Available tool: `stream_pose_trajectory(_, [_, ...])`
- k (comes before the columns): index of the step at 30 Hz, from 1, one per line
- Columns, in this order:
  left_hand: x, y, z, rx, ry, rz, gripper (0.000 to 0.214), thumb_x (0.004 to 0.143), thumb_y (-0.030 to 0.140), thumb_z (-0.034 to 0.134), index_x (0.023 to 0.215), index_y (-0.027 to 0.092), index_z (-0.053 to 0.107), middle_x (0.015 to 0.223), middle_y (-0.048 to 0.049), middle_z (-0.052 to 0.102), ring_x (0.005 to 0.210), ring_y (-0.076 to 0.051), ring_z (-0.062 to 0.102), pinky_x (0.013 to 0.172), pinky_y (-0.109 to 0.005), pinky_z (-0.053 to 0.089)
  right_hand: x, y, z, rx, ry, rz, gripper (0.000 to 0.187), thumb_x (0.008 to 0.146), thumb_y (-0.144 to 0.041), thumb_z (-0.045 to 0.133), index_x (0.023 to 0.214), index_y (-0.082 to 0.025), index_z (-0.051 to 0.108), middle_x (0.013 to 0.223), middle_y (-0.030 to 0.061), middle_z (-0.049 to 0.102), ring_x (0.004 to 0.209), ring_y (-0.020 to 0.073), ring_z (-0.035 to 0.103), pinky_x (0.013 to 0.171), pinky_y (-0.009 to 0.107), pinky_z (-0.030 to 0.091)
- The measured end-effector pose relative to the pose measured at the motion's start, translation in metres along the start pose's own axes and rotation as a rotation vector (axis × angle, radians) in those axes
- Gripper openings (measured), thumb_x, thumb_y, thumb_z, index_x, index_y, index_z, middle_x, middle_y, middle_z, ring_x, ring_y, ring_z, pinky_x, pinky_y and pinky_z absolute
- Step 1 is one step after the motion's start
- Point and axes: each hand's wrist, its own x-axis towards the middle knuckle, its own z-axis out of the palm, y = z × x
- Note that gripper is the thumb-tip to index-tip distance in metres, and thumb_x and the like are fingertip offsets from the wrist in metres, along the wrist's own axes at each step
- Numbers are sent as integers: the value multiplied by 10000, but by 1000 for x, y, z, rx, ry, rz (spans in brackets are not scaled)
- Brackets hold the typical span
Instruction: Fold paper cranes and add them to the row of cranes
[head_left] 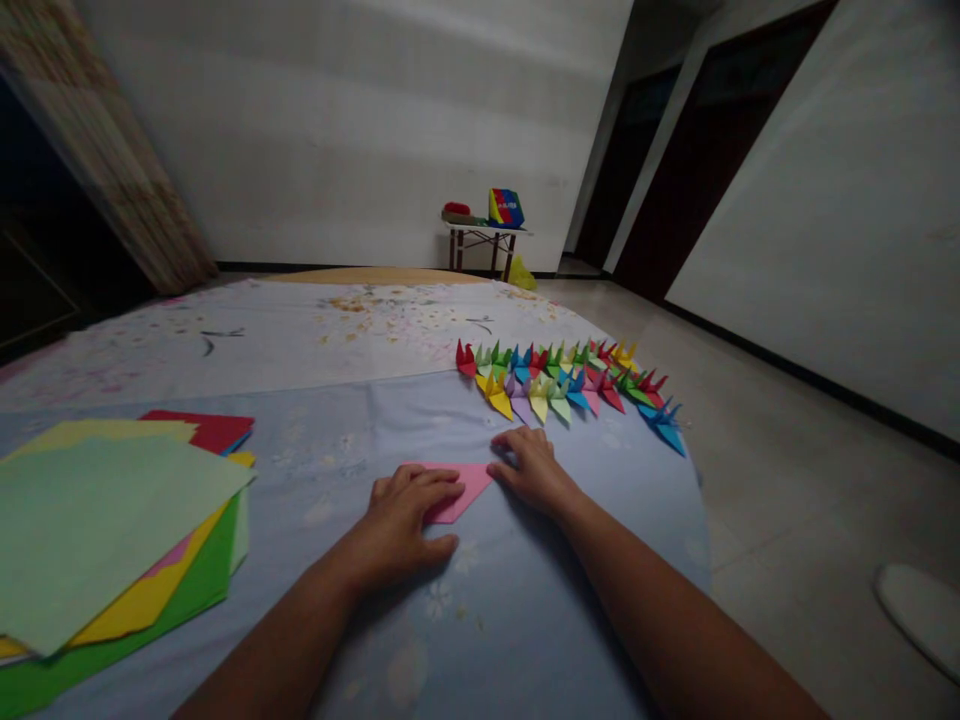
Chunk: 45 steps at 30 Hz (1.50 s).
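A folded piece of pink paper lies flat on the blue floral cloth in front of me, its point toward the right. My left hand rests on its left part with fingers stretched out and thumb apart, covering some of the paper. At the right tip is my right hand, its thumb touching the corner and its index finger held apart from the thumb; its other fingers are partly hidden. Just beyond, folded paper cranes in many colours stand in rows.
A stack of coloured paper sheets lies on the left of the round table, pale green on top. One blue crane sits near the right table edge. By the far wall, a small table holds a colourful box.
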Motion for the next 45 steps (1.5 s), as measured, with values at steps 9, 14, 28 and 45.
stream_pose_trajectory(9, [-2,0,5,24,70,31,512,690,321,620,1193,312,525,1279,-9,526,1155,-259,385,947,-436,256,1,1,-3,78,18,-153,204,810,-350,565,952,-211,611,929,49,578,941,194,444,830,339,304])
stream_pose_trajectory(14, [-4,14,8,155,207,65,404,722,331,618,1120,274,574,1208,-47,570,1115,-261,424,912,-443,258,-1,-4,-4,-5,-53,-179,222,779,-405,593,896,-216,613,873,42,559,911,197,435,792,339,292])
stream_pose_trajectory(28, [0,33,13,298,192,25,214,812,222,489,996,203,597,976,-72,623,886,-218,561,781,-359,424,0,-16,-3,249,-45,-160,166,813,-315,535,756,-170,593,698,1,583,691,129,491,677,271,341])
stream_pose_trajectory(45, [15,24,3,-1159,584,-468,387,743,278,547,1066,167,365,647,15,631,586,-149,627,610,-285,486,9,-7,-4,975,-87,-134,501,700,-401,656,1119,-175,500,818,19,602,705,123,570,640,255,420])
